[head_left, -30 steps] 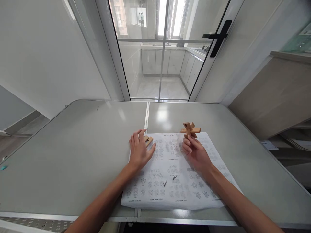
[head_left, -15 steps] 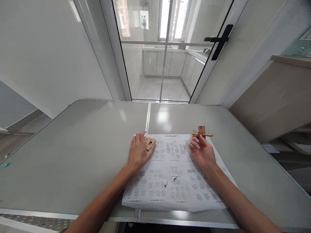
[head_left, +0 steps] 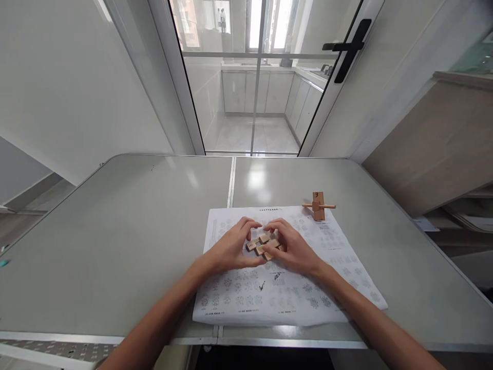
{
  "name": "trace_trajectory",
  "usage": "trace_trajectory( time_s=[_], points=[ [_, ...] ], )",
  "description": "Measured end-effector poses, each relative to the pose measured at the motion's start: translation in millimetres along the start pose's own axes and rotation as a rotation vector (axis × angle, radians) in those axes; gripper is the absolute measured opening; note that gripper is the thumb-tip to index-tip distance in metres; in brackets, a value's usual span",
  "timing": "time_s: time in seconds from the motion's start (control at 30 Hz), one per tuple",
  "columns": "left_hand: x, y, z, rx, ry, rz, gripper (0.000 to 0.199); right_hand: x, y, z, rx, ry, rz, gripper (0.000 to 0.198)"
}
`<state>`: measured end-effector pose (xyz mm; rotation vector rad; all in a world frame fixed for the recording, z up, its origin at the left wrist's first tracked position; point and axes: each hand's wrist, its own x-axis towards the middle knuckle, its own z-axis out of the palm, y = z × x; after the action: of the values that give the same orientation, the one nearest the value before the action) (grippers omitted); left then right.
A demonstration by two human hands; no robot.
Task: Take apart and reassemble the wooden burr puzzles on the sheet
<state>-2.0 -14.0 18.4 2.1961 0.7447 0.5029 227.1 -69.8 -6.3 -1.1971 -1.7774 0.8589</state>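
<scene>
A cluster of small notched wooden puzzle blocks (head_left: 253,245) rests on the printed sheet (head_left: 246,303), set close together with gaps between some of them. To its left, my left hand (head_left: 233,247) is curved, thumb and fingers apart, with the thumb along the near side. My right hand (head_left: 296,251) bends around the right side of the cluster, its thumb on the blocks, hiding part of them. Beyond the right hand, an assembled wooden piece (head_left: 318,197) with a dark mark and a thin stick through it stands at the sheet's far right edge.
Both forearms cross the near edge of the grey table (head_left: 115,246), which has a metal seam (head_left: 231,185). Behind it is a glass door (head_left: 239,103) with a black handle (head_left: 352,49). Wooden shelving (head_left: 423,133) flanks the right side.
My right hand has left the assembled piece with the stick and moved left to the blocks. The left hand and the blocks have shifted right, to the middle of the sheet.
</scene>
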Motion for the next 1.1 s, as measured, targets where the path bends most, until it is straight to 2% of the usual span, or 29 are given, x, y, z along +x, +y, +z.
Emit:
trace_trajectory(
  time_s=[0.17,0.3,0.43,0.57,0.67,0.8,0.93,1.1],
  points=[
    [0,-3,-6,0.14,-0.052,0.002,0.047,-1,4,-4,-0.14,-0.105,-0.071,0.047],
    [0,-10,-13,0.161,-0.059,-0.058,0.028,1,2,-9,-0.212,-0.114,-0.053,0.043],
    [0,-14,-14,0.264,0.033,-0.101,0.015,1,1,-10,-0.205,-0.088,-0.002,0.033],
    [2,-13,-7,0.335,0.163,-0.152,0.015,-1,5,-7,-0.148,-0.035,0.064,0.031],
    [3,-10,-3,0.216,0.24,-0.256,0.021,-2,8,-5,-0.158,0.015,0.072,0.03],
    [6,-6,-1,-0.148,0.317,-0.317,0.032,0,7,-2,-0.263,-0.018,-0.052,0.026],
    [10,-5,1,-0.462,0.319,-0.315,0.041,1,7,1,-0.312,-0.01,-0.126,0.02],
    [12,-6,1,-0.647,0.317,-0.354,0.049,1,9,4,-0.243,0.004,-0.13,0.01]
  ],
)
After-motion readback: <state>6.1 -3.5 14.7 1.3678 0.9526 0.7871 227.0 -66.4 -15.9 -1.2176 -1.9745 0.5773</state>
